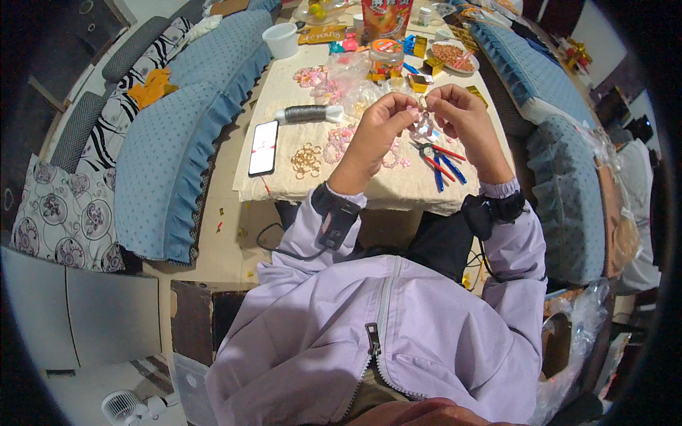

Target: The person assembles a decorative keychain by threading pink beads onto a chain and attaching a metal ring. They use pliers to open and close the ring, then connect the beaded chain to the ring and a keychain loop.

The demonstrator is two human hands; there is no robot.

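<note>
Above the right part of the table, my left hand [376,138] and my right hand [465,128] are raised close together, both with fingers pinched. Between them they hold a small strand of pinkish clear beads [424,128], which dangles below the fingertips. A small gold-coloured piece seems to sit at its top, too small to make out. Pliers with red and blue handles [450,172] lie under my right hand. Pink beaded strands [339,140] rest on the cloth, partly hidden by my left hand and wrist. Left of them lies a pile of gold-coloured rings [307,162].
A lit phone [263,148] and a spool of grey cord [310,114] lie at the table's left. Farther back stand a white tub [280,41], an orange-lidded jar [386,57], a red packet [386,20] and a plate of nuts [455,57]. Blue-covered sofas [170,142] flank the table.
</note>
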